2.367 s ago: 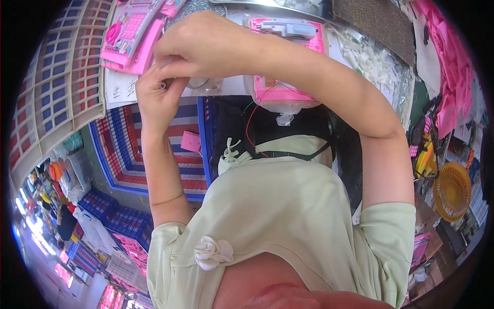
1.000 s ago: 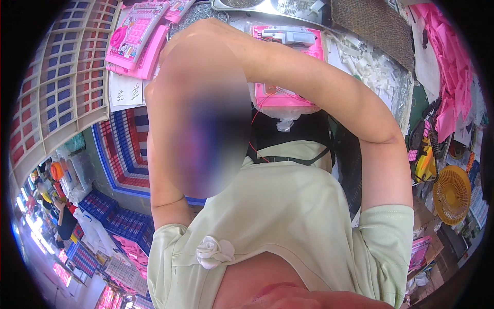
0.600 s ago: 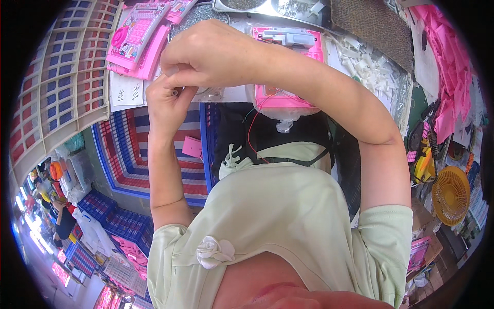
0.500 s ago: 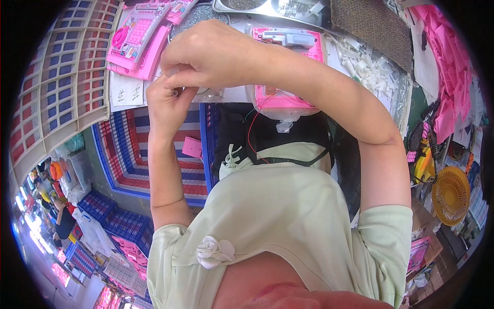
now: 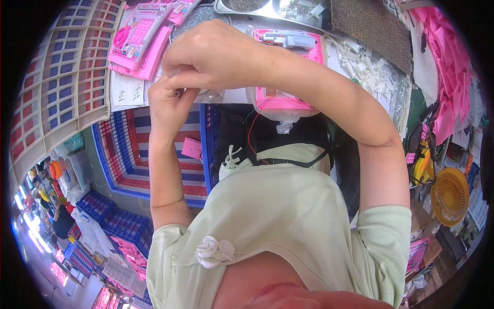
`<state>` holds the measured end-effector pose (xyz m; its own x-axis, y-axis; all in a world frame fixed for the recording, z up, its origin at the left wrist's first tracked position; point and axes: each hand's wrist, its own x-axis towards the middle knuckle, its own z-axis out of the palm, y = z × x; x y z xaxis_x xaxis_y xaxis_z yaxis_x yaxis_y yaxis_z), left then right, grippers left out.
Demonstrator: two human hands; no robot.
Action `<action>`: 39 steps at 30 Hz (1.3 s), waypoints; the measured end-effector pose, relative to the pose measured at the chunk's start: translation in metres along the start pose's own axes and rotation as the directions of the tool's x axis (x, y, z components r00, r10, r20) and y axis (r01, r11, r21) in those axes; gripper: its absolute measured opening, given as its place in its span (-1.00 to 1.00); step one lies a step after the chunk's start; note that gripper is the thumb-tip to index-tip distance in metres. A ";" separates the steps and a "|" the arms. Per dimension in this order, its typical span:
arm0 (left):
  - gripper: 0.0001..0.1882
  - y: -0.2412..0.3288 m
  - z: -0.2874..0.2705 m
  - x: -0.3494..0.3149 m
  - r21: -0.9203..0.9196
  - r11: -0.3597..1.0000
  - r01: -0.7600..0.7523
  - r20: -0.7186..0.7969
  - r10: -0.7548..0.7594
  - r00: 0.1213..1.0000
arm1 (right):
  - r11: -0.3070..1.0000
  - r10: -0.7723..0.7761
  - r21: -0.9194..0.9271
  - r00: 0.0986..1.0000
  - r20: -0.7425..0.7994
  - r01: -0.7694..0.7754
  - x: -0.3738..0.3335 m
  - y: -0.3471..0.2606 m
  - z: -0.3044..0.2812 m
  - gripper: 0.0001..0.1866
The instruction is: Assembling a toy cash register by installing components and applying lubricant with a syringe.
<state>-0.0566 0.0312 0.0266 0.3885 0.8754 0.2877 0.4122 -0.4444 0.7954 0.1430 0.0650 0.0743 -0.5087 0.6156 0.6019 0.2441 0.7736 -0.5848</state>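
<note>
Shifted slightly rightward, round-ended piece (image 5: 178, 93) shows within left grip (image 5: 168, 105).

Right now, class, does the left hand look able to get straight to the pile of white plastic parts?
Probably not directly: the left hand grips a small round-ended piece close against the right hand, and the right forearm stretches between the left hand and the white plastic parts.

Sheet (image 5: 127, 91) lies at near left corner of surface (image 5: 236, 97); casing stack (image 5: 140, 40) sits behind it. Tray (image 5: 274, 10): far edge, centre. Mat (image 5: 371, 31): far right corner; loose parts (image 5: 368, 72) lie before it. Lone casing (image 5: 283, 102): near edge, centre. Hands (image 5: 206, 57) meet over near edge, between stack and lone casing. Crate (image 5: 127, 167) stands below near edge, left; block (image 5: 192, 148) inside.
</note>
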 end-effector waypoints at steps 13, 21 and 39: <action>-0.85 0.007 -0.001 0.001 0.051 0.998 0.033 0.013 -0.033 0.999 | 1.000 -0.011 -0.004 1.000 -0.014 0.011 0.002 -0.002 -0.003 -0.82; -0.85 0.008 -0.001 0.000 0.047 0.997 0.060 0.018 -0.060 0.998 | 1.000 -0.021 -0.012 1.000 -0.021 0.021 0.003 -0.003 -0.004 -0.82; -0.85 0.001 -0.001 -0.002 0.042 0.999 0.032 0.007 -0.032 0.999 | 1.000 -0.022 -0.015 1.000 -0.014 0.022 0.007 -0.008 -0.007 -0.74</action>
<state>-0.0576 0.0295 0.0268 0.3807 0.8879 0.2582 0.4587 -0.4238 0.7810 0.1437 0.0641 0.0867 -0.5023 0.6006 0.6221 0.2451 0.7888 -0.5637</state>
